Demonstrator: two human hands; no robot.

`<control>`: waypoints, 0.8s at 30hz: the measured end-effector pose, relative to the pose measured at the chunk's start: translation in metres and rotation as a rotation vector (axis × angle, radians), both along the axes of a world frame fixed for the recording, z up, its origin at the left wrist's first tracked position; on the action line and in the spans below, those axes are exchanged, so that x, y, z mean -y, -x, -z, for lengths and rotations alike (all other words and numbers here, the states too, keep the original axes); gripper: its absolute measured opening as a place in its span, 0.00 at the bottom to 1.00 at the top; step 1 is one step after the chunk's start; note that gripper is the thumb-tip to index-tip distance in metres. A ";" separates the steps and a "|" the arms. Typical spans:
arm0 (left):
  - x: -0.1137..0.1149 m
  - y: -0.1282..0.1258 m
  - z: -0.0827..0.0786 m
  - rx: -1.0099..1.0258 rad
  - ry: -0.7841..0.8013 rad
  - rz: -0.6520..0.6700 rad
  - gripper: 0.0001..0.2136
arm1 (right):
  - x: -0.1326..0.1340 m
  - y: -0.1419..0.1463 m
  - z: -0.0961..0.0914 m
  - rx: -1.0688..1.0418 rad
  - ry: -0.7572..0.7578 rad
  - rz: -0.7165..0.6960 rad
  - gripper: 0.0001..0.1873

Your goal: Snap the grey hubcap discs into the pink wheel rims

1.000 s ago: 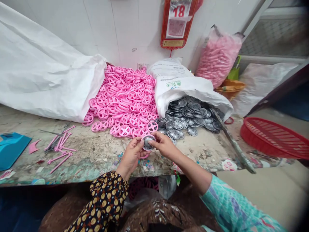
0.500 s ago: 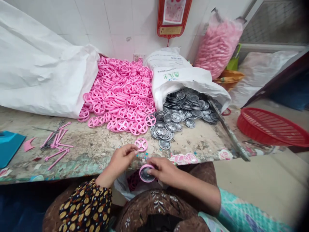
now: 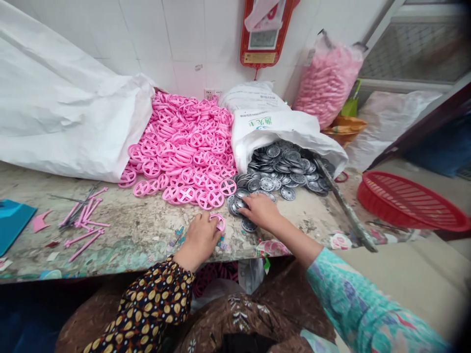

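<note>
My left hand (image 3: 200, 236) rests on the worn table (image 3: 147, 235) with its fingers closed on a loose pink spoked ring (image 3: 220, 221). My right hand (image 3: 260, 211) lies just to its right, fingers down on the near edge of the grey metal discs (image 3: 283, 169); the fingertips are partly hidden, so its hold is unclear. A big heap of pink rings (image 3: 184, 142) spills from a white sack (image 3: 66, 113) behind my left hand. The grey discs pour out of a second white sack (image 3: 272, 122).
Pink sticks and thin metal rods (image 3: 86, 218) lie at the left, beside a blue tray (image 3: 13, 223). A long metal bar (image 3: 346, 206) lies along the table's right edge. A red basket (image 3: 412, 201) stands right. A clear bag of pink parts (image 3: 327, 81) leans on the wall.
My right hand held a pink-rimmed disc below the table edge; now it is up on the grey discs without it. My left hand has closed on the loose pink ring.
</note>
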State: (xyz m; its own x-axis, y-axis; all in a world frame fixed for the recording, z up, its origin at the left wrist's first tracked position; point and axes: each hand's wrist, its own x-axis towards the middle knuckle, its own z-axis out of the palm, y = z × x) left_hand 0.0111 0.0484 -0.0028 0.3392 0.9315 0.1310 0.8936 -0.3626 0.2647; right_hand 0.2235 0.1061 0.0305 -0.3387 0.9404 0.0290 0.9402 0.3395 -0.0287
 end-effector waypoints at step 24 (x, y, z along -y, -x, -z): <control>0.016 0.000 -0.037 1.710 0.933 -0.062 0.19 | 0.050 0.037 -0.036 -1.068 0.344 -0.174 0.25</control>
State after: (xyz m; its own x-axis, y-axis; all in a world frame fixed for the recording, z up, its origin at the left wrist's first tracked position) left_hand 0.0107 0.0326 0.0341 0.3795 0.8965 -0.2286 -0.4690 0.3995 0.7877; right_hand 0.1860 0.0556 0.0661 -0.4228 0.8967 0.1309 0.3198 0.2828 -0.9043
